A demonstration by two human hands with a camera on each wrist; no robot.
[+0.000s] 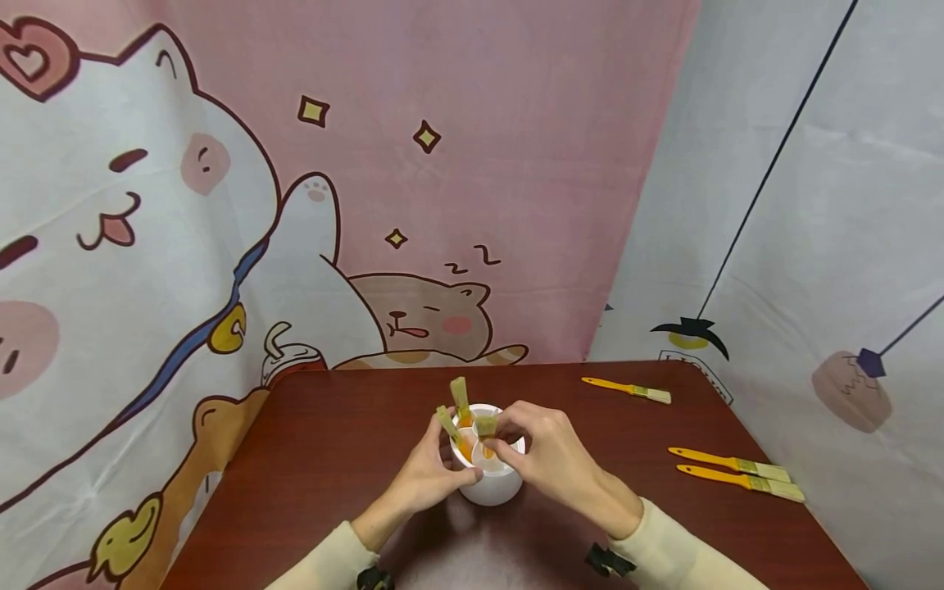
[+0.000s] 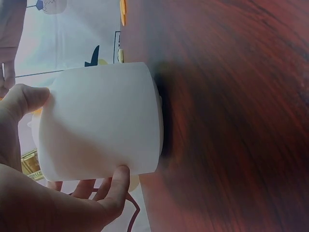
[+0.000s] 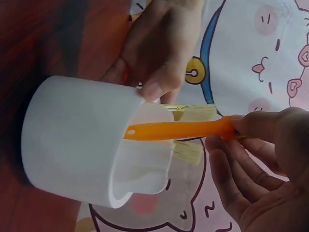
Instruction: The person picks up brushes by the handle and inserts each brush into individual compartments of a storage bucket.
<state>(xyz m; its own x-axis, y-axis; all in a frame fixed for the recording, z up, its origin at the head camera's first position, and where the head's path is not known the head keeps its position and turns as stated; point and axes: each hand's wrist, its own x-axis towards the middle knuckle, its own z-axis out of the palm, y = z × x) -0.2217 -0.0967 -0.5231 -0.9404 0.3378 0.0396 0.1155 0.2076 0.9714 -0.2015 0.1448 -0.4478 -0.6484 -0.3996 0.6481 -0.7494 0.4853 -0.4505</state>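
A white round holder [image 1: 492,492] with inner dividers stands on the table near its front edge. My left hand [image 1: 431,475] grips its left side, thumb at the rim and fingers around the wall, as the left wrist view also shows. Two brushes, a rear brush [image 1: 460,395] and a front brush [image 1: 447,424], stand in it bristles up. My right hand [image 1: 549,447] pinches a third paintbrush [image 3: 178,130] near the bristle end. Its orange handle points down, with the holed tip at the holder's opening.
On the right of the dark red wooden table [image 1: 332,442] lie three more brushes: a single brush [image 1: 627,389] at the back and a pair, an upper brush [image 1: 730,465] and a lower brush [image 1: 741,482]. A cartoon-printed cloth [image 1: 516,164] hangs behind.
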